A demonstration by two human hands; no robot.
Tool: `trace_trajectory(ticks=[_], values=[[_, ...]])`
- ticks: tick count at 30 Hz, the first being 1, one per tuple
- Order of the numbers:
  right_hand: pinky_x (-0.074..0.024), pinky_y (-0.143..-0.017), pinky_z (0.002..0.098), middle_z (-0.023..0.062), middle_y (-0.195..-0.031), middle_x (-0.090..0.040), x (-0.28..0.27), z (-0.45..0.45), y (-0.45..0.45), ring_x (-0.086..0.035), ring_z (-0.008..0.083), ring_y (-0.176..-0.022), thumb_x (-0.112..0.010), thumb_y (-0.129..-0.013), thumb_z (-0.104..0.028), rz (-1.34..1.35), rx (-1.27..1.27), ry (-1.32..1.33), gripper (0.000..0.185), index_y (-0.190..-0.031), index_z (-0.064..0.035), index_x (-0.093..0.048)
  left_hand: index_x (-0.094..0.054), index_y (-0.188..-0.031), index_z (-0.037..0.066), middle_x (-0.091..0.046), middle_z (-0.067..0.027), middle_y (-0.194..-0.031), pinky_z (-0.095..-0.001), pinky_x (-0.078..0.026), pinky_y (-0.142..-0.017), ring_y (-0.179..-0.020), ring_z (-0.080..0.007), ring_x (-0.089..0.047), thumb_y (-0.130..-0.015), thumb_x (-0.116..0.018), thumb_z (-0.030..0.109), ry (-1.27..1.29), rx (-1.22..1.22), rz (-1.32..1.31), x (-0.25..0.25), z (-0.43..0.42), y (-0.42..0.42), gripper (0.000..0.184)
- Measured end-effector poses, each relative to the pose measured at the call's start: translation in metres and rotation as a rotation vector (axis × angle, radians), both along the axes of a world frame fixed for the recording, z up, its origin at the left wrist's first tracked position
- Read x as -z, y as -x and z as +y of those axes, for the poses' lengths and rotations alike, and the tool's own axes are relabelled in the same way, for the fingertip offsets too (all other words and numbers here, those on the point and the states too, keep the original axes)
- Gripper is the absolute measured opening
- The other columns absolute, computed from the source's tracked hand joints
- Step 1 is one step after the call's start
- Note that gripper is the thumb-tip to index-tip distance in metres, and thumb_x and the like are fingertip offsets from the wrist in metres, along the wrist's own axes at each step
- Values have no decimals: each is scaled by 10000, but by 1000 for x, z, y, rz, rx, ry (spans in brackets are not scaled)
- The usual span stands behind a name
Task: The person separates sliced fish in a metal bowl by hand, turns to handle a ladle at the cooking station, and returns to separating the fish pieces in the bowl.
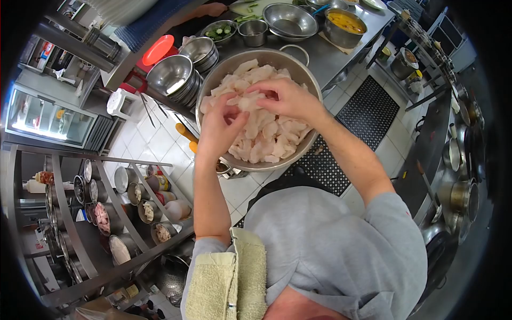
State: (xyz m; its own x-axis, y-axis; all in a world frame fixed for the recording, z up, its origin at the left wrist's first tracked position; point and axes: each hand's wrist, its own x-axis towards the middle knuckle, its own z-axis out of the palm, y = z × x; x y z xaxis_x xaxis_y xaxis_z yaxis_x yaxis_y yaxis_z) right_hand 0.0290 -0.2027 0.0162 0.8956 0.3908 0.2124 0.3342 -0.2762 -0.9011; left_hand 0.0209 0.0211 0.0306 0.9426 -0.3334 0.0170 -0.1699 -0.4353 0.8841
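Lg. round grey metal pot w/ loop handle (284,57) holds heap of pale pinkish-white thin-cut pieces (269,141). Bare L hand (221,128) & bare R hand (290,98) are over heap, w/in pot's rim, fingers curled toward each other around a translucent pale piece (249,101); can't tell if either actually pinches it. Stacked shiny steel bowls (170,74) sit just L of pot; deep round metal pan w/ yellow contents (344,39) beyond pot, to R; black perforated mat (370,106) on floor R of pot.

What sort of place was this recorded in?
Probably a restaurant-style kitchen: a large metal pan heaped with pale food pieces, stacked metal bowls, and a lit glass-fronted cabinet.
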Motion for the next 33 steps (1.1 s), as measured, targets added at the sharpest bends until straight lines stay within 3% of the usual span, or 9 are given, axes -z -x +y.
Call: trace_trajectory(ticks=[3, 5, 12, 15, 19, 23, 29, 31, 33], values=[[-514, -850, 348, 134, -1102, -683, 12, -13, -4, -652, 261, -989, -684, -841, -58, -137, 152, 271, 302, -1141, -31, -702, -624, -1212, -3, -723, -151, -934, -301, -528, -695, -790, -170, -674, -864, -726, 137, -96, -67, -165, 8, 23, 7, 388], [-510, -861, 389, 147, -1036, -662, 20, -16, -3, -634, 326, -990, -680, -817, -47, -540, 284, 371, 259, -1073, -17, -707, -660, -1133, -22, -720, -144, -926, -320, -540, -709, -781, -206, -683, -858, -713, 97, -108, -140, -212, 19, 40, 8, 305], [-495, -928, 413, 145, -1041, -659, 12, 37, -27, -619, 343, -1056, -674, -822, -48, -469, 6, 317, 263, -1082, -16, -700, -666, -1113, -31, -695, -206, -993, -385, -553, -755, -853, -310, -689, -853, -665, 10, -171, -312, -291, 46, 59, 10, 264], [-492, -941, 421, 147, -1046, -664, 17, 65, -57, -618, 354, -1059, -674, -823, -58, -630, -29, 298, 288, -1108, -26, -695, -661, -1125, -28, -685, -215, -1027, -414, -545, -795, -874, -351, -678, -844, -637, -10, -215, -349, -398, 48, 54, 5, 282], [-489, -935, 433, 150, -1056, -668, -2, 73, -69, -620, 355, -1057, -686, -816, -80, -368, -227, 535, 291, -1105, -44, -696, -659, -1150, -3, -672, -221, -1092, -454, -532, -833, -964, -400, -658, -829, -599, -24, -187, -387, -490, 67, 56, -24, 327], [-500, -908, 441, 149, -1059, -671, -7, 63, -65, -635, 349, -1030, -688, -811, -77, -302, -266, 779, 235, -1044, -44, -700, -667, -1163, 45, -665, -211, -1148, -463, -529, -858, -1022, -403, -643, -825, -591, -15, -250, -324, -573, 59, 52, -35, 352], [-509, -846, 472, 197, -903, -666, -21, 42, -47, -668, 359, -928, -627, -808, -33, -477, -88, 743, 147, -926, -43, -714, -675, -1170, 93, -710, -193, -1026, -446, -554, -811, -939, -399, -666, -800, -631, 34, -402, -96, -430, 53, 56, -65, 378], [-508, -853, 472, 189, -921, -673, -20, 47, -43, -663, 356, -953, -635, -804, -48, -671, 35, 757, 134, -907, -44, -721, -651, -1234, 37, -717, -173, -954, -355, -551, -760, -822, -249, -706, -841, -653, 30, -293, -33, -288, 39, 57, -68, 393], [-506, -861, 473, 180, -939, -680, -16, 55, -40, -657, 353, -977, -642, -800, -63, -859, 158, 771, 123, -888, -45, -727, -634, -1256, 25, -715, -156, -918, -337, -545, -747, -810, -205, -694, -858, -652, 33, -122, -51, -213, 53, 59, -75, 398]])
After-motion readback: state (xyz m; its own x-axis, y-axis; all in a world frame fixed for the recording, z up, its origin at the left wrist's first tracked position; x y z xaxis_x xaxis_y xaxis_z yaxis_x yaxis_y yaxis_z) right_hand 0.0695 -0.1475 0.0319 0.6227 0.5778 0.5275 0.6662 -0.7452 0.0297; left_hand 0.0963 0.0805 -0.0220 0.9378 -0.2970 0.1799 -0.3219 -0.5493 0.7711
